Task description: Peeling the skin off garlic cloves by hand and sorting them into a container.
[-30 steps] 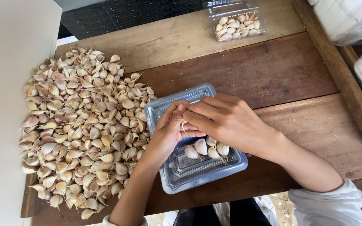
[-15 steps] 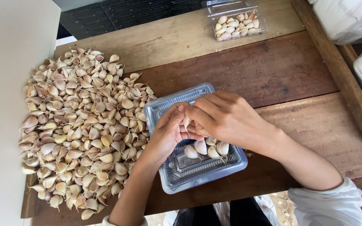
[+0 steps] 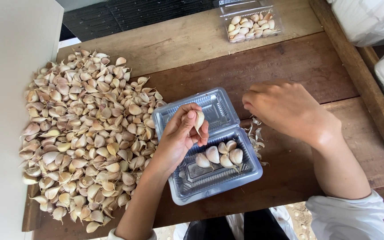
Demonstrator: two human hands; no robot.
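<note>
A garlic clove (image 3: 199, 121) sat pinched in the left hand (image 3: 181, 138), grip clenched on it above the open clear plastic tray (image 3: 187, 184) holding four cloves (image 3: 219, 154). The right hand (image 3: 285, 109) hovered, grip released, over the desk (image 3: 290, 58); the garlic pile (image 3: 81, 133) lay left.

Left hand (image 3: 179, 140) pinches garlic clove (image 3: 199, 121) over open plastic tray (image 3: 187, 186); right hand (image 3: 285, 109) apart.

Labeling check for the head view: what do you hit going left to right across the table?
Pile of garlic cloves → left hand holding a single clove → open clear plastic tray with a few cloves → scraps of garlic skin → right hand.
</note>
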